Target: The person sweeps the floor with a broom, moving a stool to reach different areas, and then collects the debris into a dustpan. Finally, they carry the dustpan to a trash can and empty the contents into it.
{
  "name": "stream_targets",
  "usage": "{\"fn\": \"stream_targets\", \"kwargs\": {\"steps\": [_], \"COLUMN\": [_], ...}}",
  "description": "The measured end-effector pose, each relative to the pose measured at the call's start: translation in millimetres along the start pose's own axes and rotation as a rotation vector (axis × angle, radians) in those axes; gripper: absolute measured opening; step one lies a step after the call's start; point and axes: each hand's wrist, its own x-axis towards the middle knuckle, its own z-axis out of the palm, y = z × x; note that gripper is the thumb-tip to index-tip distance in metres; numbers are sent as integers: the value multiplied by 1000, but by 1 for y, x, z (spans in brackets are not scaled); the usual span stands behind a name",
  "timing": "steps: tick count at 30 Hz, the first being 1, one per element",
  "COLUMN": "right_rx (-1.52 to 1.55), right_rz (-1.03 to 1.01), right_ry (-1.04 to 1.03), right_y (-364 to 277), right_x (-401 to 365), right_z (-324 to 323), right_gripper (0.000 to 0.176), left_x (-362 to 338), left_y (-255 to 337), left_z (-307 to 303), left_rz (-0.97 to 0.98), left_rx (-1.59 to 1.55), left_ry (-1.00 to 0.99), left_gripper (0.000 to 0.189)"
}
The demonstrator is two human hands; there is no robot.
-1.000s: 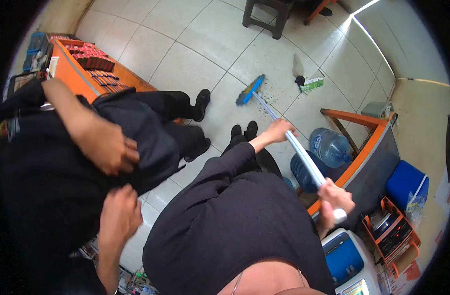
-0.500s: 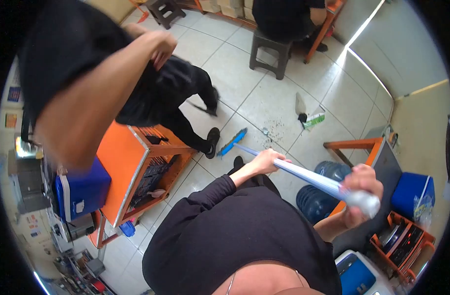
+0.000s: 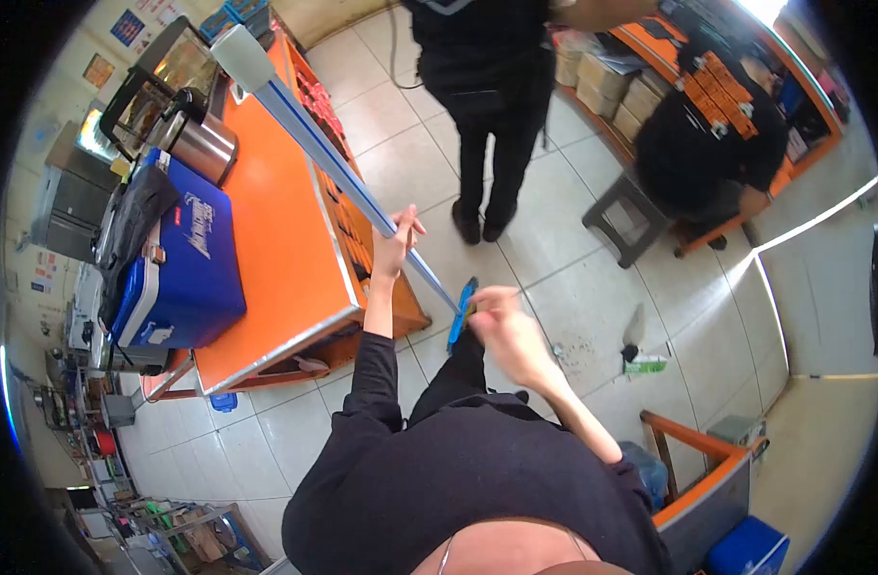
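Observation:
My left hand [image 3: 397,244] is closed around the shaft of a broom [image 3: 338,171] with a blue-and-white striped handle. Its white end cap rises toward the upper left, over the orange table. Low by my feet is the blue broom head [image 3: 462,318], partly covered by my right hand in this view. My right hand [image 3: 511,331] is off the handle, bent in front of my body and blurred by motion. To the right of the broom head, small dark crumbs [image 3: 578,359] lie scattered on the tiles.
A green-and-white packet [image 3: 645,365] lies on the floor. On the orange table [image 3: 276,230] stand a blue cooler [image 3: 195,254] and a steel jug [image 3: 204,144]. One person in black [image 3: 487,86] stands ahead; another [image 3: 712,129] sits on a grey stool [image 3: 629,216].
The broom has swung from my right to my left, its capped end now at upper left. My right hand has let go. The standing person has moved away, and my view has turned.

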Motion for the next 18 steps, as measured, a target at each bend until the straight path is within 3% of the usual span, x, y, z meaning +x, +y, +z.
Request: {"fn": "stream_targets", "kwargs": {"steps": [3, 4, 6, 9, 11, 14, 15, 18], "right_rx": [-48, -111, -221, -168, -145, 398, 470, 619], "right_rz": [-284, -367, -521, -660, -698, -589, -571, -671], "right_ry": [-460, -492, -479, -286, -302, -616, -763, -1057], "right_y": [-8, -14, -24, -28, -33, -52, -62, -79], "right_x": [71, 92, 136, 212, 263, 321, 335, 370], "right_z": [61, 80, 117, 152, 152, 137, 125, 107], "right_gripper": [31, 36, 45, 31, 23, 12, 11, 17], "left_x": [86, 118, 182, 273, 327, 395, 435, 470], "left_y": [-10, -23, -39, -63, -89, -122, -169, -137], "left_z": [-39, -50, -73, -106, -139, -193, -227, -248], "left_rz": [7, -12, -35, -103, -96, -159, -229, -228], "left_rx": [3, 8, 18, 90, 42, 90, 80, 39], "left_ry": [118, 191, 264, 382, 480, 641, 816, 847], "left_gripper": [41, 41, 41, 40, 38, 34, 35, 33]}}
